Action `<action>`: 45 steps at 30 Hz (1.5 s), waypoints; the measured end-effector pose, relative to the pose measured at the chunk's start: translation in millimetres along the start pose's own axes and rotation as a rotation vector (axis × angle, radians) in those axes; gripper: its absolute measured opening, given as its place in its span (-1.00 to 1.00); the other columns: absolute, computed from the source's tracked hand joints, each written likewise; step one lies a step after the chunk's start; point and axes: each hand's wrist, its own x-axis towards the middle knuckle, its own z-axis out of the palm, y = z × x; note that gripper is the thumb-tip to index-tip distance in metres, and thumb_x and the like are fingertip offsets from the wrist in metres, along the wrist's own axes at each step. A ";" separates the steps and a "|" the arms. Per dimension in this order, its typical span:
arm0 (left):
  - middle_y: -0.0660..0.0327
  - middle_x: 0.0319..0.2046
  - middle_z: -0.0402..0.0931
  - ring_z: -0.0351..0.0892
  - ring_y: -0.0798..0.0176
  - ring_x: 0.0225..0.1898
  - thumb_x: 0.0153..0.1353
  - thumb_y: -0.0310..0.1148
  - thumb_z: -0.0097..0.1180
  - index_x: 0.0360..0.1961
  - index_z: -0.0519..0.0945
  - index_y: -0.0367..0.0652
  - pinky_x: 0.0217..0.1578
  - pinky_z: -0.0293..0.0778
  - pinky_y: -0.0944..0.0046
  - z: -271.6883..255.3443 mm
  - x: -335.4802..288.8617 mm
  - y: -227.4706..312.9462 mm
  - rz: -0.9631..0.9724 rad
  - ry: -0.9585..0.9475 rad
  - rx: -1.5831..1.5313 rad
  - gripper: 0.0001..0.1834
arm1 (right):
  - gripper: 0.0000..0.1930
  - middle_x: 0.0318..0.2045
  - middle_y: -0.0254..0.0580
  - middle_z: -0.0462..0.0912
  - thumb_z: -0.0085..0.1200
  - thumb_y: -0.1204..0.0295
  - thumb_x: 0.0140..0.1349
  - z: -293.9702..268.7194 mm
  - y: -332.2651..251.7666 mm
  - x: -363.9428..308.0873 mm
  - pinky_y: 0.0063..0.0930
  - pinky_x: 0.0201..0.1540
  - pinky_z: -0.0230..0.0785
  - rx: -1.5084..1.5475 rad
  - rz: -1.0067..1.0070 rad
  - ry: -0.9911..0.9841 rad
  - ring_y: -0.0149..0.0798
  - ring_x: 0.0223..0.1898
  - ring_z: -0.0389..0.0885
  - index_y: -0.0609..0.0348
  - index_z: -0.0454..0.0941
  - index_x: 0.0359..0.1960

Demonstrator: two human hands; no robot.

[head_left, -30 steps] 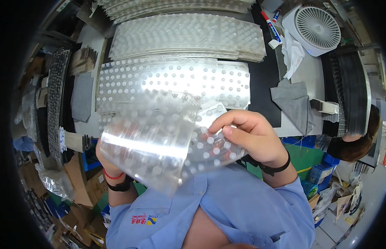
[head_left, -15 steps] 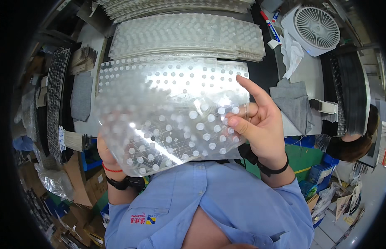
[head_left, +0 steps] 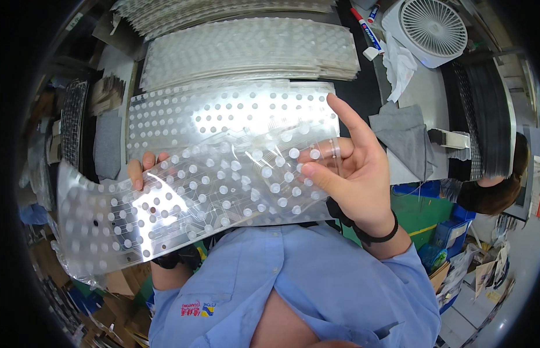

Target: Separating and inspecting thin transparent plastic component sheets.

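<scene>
A clear, flexible membrane circuit sheet [head_left: 209, 188] with round whitish dots and fine printed traces hangs bent in front of my body. My right hand [head_left: 365, 180] pinches its right end between thumb and bent fingers, while the index finger points up and away. My left hand [head_left: 143, 169] grips the sheet's far edge toward the left; its fingertips show over that edge, and the palm is hidden beneath the film. Just beyond lies a pile of similar dotted sheets [head_left: 223, 113], partly covered by the held one.
Farther back are a taller stack of dotted sheets [head_left: 246, 49] and another stack [head_left: 223, 13]. At the right are a white fan [head_left: 433, 29], a marker [head_left: 367, 30], crumpled tissue [head_left: 399, 69] and grey cloth [head_left: 404, 136]. Another grey cloth [head_left: 108, 145] lies left. A person's head shows far right.
The sheet's left end has swung out to the left and spread open. My left fingers now show over its far edge. The right hand keeps its pinch, and the view has shifted slightly.
</scene>
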 end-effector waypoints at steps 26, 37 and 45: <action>0.19 -0.06 0.57 0.57 0.34 -0.16 0.41 -0.36 -0.08 0.20 0.37 -0.23 -0.19 0.48 0.35 3.9 10.8 60.1 -0.025 0.515 0.720 -0.62 | -0.88 -0.45 -0.34 0.56 0.14 0.50 0.29 -31.5 -0.6 9.5 -0.73 -0.54 0.27 -0.295 -0.094 0.248 -0.58 -0.54 0.44 0.31 0.56 -0.21; -0.02 0.15 0.39 0.40 0.31 0.10 0.37 -0.33 0.05 0.31 0.23 -0.39 0.17 0.28 0.31 -18.6 24.0 85.1 -0.205 0.665 1.322 -0.42 | -0.58 -0.39 -0.29 0.61 0.14 0.52 0.27 -52.9 10.9 40.7 -0.70 -0.48 0.34 -0.368 0.133 0.150 -0.57 -0.47 0.50 0.34 0.35 0.14; -0.18 0.27 0.27 0.25 0.14 0.28 0.37 -0.26 0.05 0.35 0.19 -0.38 0.27 0.16 0.24 -31.9 20.4 91.3 -0.175 0.676 1.514 -0.36 | -0.40 0.07 -0.02 0.50 0.19 0.48 0.25 -56.0 20.0 30.6 -0.49 -0.07 0.51 -0.828 -0.029 0.202 -0.29 0.03 0.51 0.41 0.24 0.28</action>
